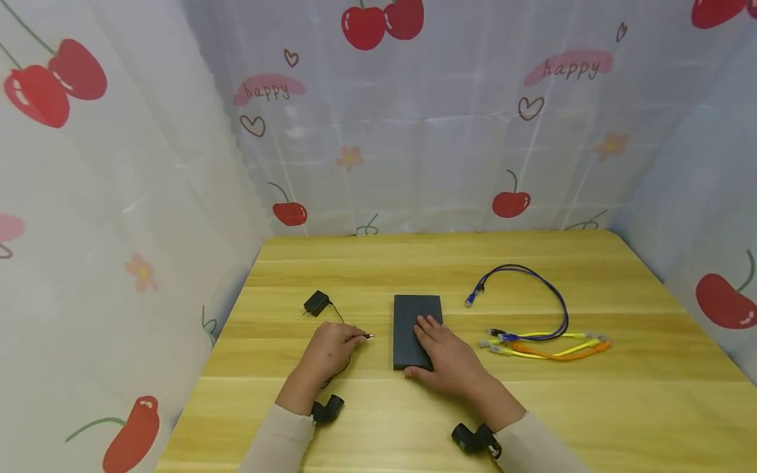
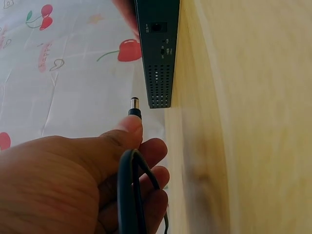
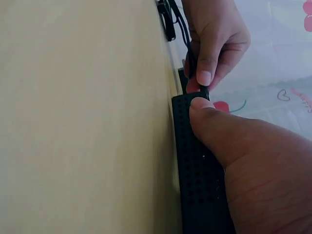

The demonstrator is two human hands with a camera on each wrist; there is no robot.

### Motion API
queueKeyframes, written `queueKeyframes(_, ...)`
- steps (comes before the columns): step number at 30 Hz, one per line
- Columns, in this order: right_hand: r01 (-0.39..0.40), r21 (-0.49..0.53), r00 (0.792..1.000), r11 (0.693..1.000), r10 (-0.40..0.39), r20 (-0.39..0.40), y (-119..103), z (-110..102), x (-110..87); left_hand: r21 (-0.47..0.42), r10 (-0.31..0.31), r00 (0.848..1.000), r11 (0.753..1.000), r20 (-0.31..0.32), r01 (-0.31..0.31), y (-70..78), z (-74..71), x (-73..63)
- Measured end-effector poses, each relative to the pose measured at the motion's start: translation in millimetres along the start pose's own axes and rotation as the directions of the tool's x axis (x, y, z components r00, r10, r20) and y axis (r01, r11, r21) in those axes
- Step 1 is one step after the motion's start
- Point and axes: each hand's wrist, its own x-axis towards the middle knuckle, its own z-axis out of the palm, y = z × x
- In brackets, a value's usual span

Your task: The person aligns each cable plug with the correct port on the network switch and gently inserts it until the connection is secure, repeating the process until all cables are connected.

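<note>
At eleven o'clock we read "happy" (image 1: pixel 269 89); our left hand (image 1: pixel 330 349) pinches a plug (image 2: pixel 135 108), our straight-fingered right hand (image 1: pixel 447 357) touches a box (image 1: pixel 405 336).

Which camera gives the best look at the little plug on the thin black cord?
The left wrist view: it shows the plug close up, pinched in the left hand with its metal tip bare. The head view shows it whole but tiny; in the right wrist view I can't make out the tip.
</note>
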Motion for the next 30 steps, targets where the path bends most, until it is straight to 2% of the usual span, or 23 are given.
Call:
queueKeyframes(5,-0.035,-0.084,0.999,0.996,0.035,-0.010,-8.0,3.9,3.5,-0.012,0.006,1.000,1.000,0.005,-0.006,0.6,0.6,-2.7)
queueKeyframes(11,-0.086,-0.081,0.996,0.993,0.085,-0.014,-14.5,10.2,10.6,-0.006,0.020,1.000,1.000,0.006,-0.020,2.1,0.0,-3.0)
queueKeyframes(18,-0.067,-0.074,0.998,0.995,0.066,-0.016,-18.7,16.1,17.1,-0.008,0.040,0.999,0.999,0.015,-0.040,4.9,0.4,-2.0)
queueKeyframes(23,-0.071,-0.093,0.997,0.993,0.072,0.007,-19.3,19.6,18.5,-0.020,0.043,0.999,0.999,0.033,-0.042,6.6,0.9,-3.3)
queueKeyframes(30,-0.069,-0.142,0.998,0.988,0.067,-0.015,-21.0,21.6,23.0,-0.002,0.051,0.998,0.999,0.027,-0.051,5.8,-0.8,-1.7)
